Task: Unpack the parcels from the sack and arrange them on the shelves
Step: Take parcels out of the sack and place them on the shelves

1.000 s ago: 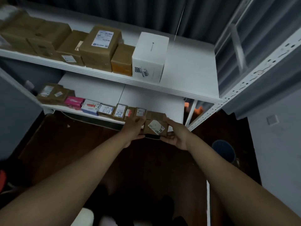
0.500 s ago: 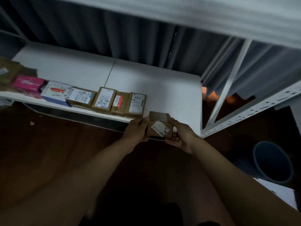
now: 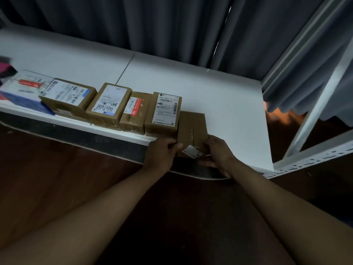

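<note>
Head view: nearest, the left hand (image 3: 159,154) and right hand (image 3: 219,153) grip the brown parcel (image 3: 192,129), fingers curled on its near corners. A second ago it hung off the edge; now it seems to rest on the shelf (image 3: 219,96), touching the labelled parcel (image 3: 164,111) ending the row.

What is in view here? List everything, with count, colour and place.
held parcel: 1, brown, front edge of shelf, right end of the row
labelled parcels: 4, brown with white labels, row along the shelf front
blue and white box: 1, left of the row
pink item: 1, far left edge, cut off
shelf: 1, white
curtain: grey, behind the shelf
floor: dark brown, below
left hand: grips the held parcel's left side
right hand: grips its right side
</note>
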